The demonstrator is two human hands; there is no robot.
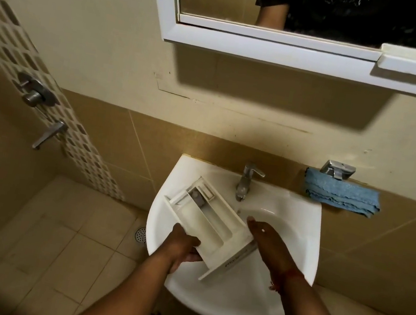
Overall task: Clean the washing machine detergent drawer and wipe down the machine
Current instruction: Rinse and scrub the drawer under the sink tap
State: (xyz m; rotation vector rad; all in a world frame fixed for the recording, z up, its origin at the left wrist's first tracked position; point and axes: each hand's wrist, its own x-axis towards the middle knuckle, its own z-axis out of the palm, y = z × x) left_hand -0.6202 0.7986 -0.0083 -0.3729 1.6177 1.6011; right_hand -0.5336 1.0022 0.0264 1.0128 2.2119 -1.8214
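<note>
Left hand (pixel 183 246) grips the near corner of the detergent drawer (pixel 214 225), fingers curled over its wall, thumb underneath. Right hand (pixel 268 241) lies flat against the drawer's front panel side, fingers straight, pressing and not clutching, as far as I can tell from this angle. The drawer sits tilted over the sink (pixel 300 221), compartments up, its back end toward 11 o'clock, resting on or just above the basin rim. The tap (pixel 246 179) stands at 12 o'clock from the drawer; I see no water running, though the view is soft there. Blue cloth (pixel 341 196) hangs on the wall holder at 2 o'clock, well apart.

My judgement: keep the left grip firm, bring the compartments under the spout, tilt so rinse water drains into the basin, and work the small back pockets where residue shows.
</note>
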